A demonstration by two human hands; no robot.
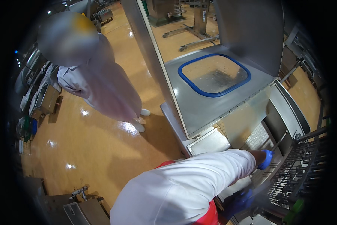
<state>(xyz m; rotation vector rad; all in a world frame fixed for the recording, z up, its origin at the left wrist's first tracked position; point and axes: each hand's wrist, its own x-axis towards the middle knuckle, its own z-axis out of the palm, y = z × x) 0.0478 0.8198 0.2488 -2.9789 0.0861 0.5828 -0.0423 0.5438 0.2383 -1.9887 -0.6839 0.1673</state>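
My left arm, in a white sleeve, reaches across the front of a steel machine. Its blue-gloved left hand [266, 159] is closed around a thin metal rod [282, 138] that slants over the machine's open bay. Nearer to me, at the lower edge of the bay, is my right hand [239, 200] in a dark blue glove; it is shadowed and blurred, so its fingers do not show clearly. Rows of thin metal pins [294, 174] lie just right of both hands. Behind the left hand a textured metal plate [259, 137] sits inside the bay, partly under a clear flap [247, 118].
A steel housing [198, 110] with a blue-rimmed window [214, 94] rises beyond the bay. Its tall side panel [153, 56] stands at the left. Another person [101, 82] in white coat and boots stands on the shiny orange floor [82, 146]. Wheeled steel legs [192, 35] are farther back.
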